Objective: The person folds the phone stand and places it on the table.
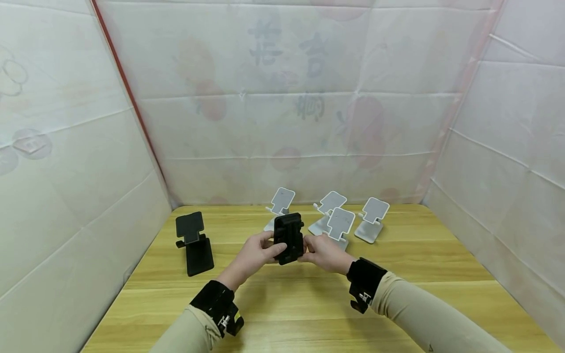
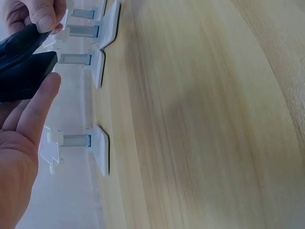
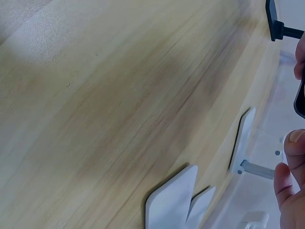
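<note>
Above the middle of the table, both hands hold a black phone stand point(image 1: 289, 239) folded nearly flat. My left hand point(image 1: 255, 252) grips its left side, thumb across the face turned toward me. At the right edge, my right hand point(image 1: 325, 251) pinches the stand with thumb and fingers. The left wrist view shows the stand's two black plates point(image 2: 29, 71) slightly apart, the right thumb on the upper one and the left fingers point(image 2: 40, 102) under the lower one. Only the stand's corner point(image 3: 299, 102) shows in the right wrist view.
An unfolded black phone stand point(image 1: 199, 257) stands at the table's left. Several white-and-grey phone stands, including a rightmost one point(image 1: 375, 211) and a front one point(image 1: 341, 223), stand unfolded behind the hands. Pale fabric walls point(image 1: 282, 127) enclose the wooden table point(image 1: 300, 314) at back and sides.
</note>
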{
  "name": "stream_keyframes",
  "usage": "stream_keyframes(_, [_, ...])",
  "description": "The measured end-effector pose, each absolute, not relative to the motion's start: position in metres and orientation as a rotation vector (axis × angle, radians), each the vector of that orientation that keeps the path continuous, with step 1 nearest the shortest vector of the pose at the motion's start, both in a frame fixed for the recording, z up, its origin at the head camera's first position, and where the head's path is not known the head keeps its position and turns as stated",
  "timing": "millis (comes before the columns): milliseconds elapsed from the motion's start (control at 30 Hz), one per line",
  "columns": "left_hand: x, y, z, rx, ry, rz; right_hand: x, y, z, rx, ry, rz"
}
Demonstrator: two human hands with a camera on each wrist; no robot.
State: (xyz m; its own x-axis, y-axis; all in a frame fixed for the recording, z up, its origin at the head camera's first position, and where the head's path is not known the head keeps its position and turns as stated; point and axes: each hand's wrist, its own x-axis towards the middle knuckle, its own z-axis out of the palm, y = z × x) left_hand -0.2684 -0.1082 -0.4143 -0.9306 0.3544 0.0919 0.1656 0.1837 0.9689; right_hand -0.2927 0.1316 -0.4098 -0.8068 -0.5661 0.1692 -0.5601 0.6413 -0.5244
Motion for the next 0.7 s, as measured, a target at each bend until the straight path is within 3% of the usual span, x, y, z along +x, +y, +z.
stream_keyframes(700, [-0.267,-0.107,-0.415,0.522,2.271,1.839,-0.295,0.141,-0.398,-0.801,2.589,-1.205])
